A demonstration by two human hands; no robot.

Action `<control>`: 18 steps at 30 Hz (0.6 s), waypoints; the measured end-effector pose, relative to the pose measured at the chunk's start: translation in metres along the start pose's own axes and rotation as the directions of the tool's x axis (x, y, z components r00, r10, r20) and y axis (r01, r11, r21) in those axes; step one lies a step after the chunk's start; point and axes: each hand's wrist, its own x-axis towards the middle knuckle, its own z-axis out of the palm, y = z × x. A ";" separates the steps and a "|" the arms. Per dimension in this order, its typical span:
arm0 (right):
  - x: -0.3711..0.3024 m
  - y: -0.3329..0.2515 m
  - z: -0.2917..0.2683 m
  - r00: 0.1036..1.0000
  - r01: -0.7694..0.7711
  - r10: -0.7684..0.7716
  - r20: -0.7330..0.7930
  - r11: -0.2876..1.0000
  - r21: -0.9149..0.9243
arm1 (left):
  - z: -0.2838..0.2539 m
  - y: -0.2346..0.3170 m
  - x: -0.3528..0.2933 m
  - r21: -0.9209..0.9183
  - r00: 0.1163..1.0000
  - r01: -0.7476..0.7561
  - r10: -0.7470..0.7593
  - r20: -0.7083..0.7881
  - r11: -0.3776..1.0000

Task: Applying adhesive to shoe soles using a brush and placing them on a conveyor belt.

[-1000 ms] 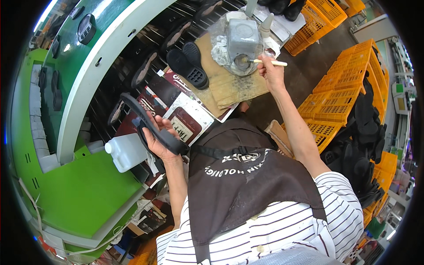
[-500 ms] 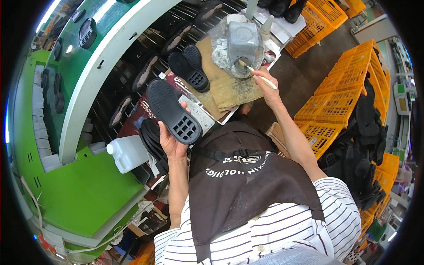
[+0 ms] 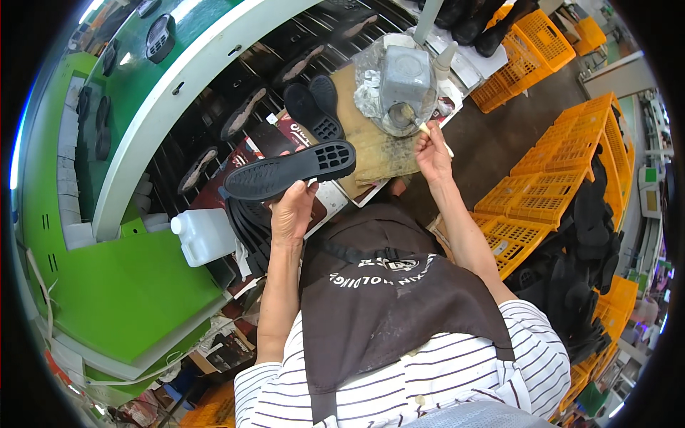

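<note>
While the left hand (image 3: 292,214) had its fingers wrapped around a black sole (image 3: 275,175), near-left of the cloudy container (image 3: 405,75), the right hand (image 3: 433,155) was pinching a pale brush (image 3: 425,129) near the container's mouth; two more soles (image 3: 303,105) kinda overlapped left of it.

Between the held sole (image 3: 285,172) in the left hand (image 3: 292,212) and the right hand (image 3: 433,153), I see a bare patch of brown cardboard (image 3: 380,161) that a hand could cross. Farther out, the pair of soles (image 3: 305,107) and the grey tub (image 3: 405,80) leave only a narrow strip. Past the tub, a nozzle bottle (image 3: 444,64) and an upright post (image 3: 428,21) crowd the way. Left of the left hand, the white jug (image 3: 205,237) and a stack of black soles (image 3: 250,227) block passage. Right of the right hand there's open floor (image 3: 492,135), up to the yellow crates (image 3: 542,180).
</note>
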 end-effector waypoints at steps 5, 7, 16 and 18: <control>-0.002 0.003 0.006 0.994 -0.103 0.108 -0.031 0.986 0.134 | 0.011 -0.006 0.011 0.067 0.991 -0.132 0.131 0.017 0.989; -0.006 -0.004 0.016 0.992 -0.128 0.127 0.014 0.978 0.163 | 0.017 -0.005 0.014 0.114 0.986 -0.168 0.169 0.003 0.979; -0.076 -0.021 0.142 0.958 0.090 -0.064 0.280 0.993 -0.081 | 0.066 0.004 0.026 0.421 0.890 -0.453 0.426 0.163 0.786; -0.099 -0.020 0.169 0.909 0.302 -0.196 0.368 0.918 -0.258 | 0.075 0.008 0.024 0.573 0.859 -0.501 0.453 0.238 0.648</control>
